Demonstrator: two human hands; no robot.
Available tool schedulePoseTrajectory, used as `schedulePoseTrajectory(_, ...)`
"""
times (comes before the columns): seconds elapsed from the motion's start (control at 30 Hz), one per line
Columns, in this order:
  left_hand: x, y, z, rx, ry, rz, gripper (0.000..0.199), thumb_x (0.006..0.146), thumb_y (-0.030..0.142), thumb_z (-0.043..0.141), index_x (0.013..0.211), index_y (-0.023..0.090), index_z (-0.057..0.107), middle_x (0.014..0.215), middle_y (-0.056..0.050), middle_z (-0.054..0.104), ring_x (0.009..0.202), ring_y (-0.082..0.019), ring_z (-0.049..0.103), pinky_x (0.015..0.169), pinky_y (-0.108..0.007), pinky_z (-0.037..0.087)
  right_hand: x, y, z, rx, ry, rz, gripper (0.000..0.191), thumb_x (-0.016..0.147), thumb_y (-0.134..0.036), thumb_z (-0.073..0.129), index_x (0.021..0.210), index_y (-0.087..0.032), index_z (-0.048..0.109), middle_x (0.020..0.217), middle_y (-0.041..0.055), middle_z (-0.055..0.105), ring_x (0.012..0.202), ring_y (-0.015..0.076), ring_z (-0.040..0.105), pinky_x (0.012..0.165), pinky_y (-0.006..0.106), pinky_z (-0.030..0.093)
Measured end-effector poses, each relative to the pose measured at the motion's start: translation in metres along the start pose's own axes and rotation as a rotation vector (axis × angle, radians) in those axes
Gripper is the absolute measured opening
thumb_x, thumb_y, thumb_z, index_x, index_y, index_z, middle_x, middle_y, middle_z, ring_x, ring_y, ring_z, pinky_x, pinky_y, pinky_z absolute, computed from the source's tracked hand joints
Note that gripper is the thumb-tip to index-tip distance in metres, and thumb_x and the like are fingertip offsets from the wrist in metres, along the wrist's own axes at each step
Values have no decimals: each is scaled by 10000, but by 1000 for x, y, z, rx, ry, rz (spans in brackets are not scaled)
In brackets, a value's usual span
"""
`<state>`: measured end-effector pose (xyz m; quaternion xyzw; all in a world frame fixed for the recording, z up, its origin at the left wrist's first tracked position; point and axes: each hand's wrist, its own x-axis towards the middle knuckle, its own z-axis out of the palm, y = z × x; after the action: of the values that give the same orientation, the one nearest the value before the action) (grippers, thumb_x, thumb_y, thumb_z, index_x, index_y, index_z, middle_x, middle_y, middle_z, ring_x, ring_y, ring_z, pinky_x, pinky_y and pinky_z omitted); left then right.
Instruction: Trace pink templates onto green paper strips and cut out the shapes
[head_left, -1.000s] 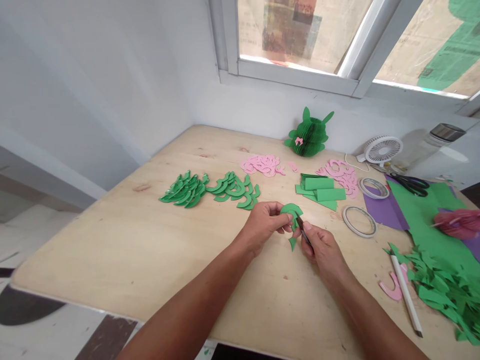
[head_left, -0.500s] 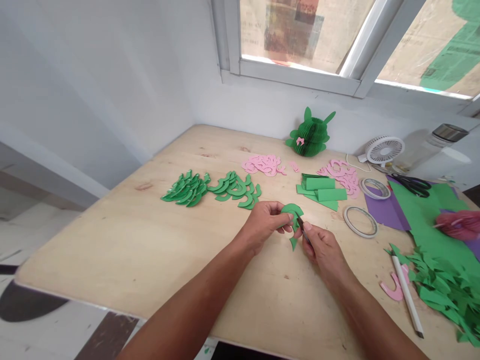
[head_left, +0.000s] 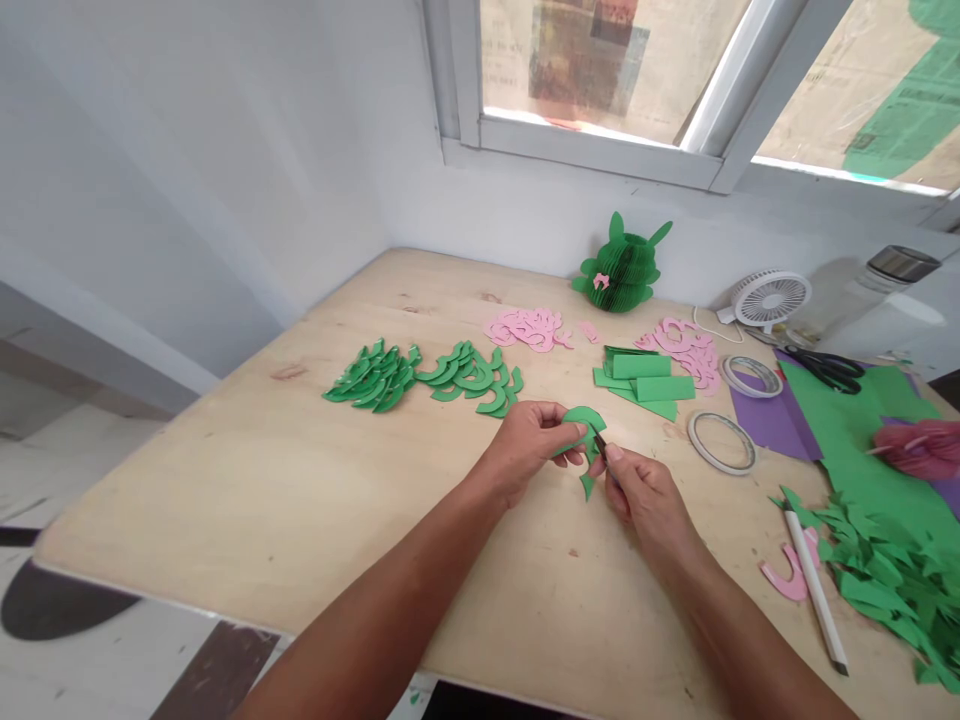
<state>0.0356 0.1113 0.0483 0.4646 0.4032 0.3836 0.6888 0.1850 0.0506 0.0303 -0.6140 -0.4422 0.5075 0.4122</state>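
Pinched between the thumb and fingers of my left hand (head_left: 544,440) is a curved piece of green paper (head_left: 583,416). My right hand (head_left: 645,490) is closed around small scissors (head_left: 601,444), whose dark blades meet the paper's right edge; their handles are mostly hidden by my fingers. A pointed green strip (head_left: 586,487) hangs below the blades. To the left of my hands lie a pile of green curved cutouts (head_left: 472,375) and a denser pile of layered green pieces (head_left: 373,377).
Behind my hands are pink cutouts (head_left: 529,328), folded green strips (head_left: 645,378) and a green paper figure (head_left: 626,272). Tape rolls (head_left: 721,443), black-handled scissors (head_left: 825,368), a small fan (head_left: 771,297), a white pen (head_left: 816,590) and green scraps (head_left: 892,580) lie to the right.
Both hands stay in nearly the same place over the table. The scissor blades have shifted only slightly at the green paper.
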Motion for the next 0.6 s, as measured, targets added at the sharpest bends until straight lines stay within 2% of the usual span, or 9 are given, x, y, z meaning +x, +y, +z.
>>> schedulePoseTrajectory(0.6,0,1,-4,46,-32,0,116,685,233,667,632,144,615,551,0,611,530,-97,556,555,-224,439,-2,-5,1,-47,7,-17,526,777,-673,532,687,-160,609,426,-77,285,404,74,205,412,231,138)
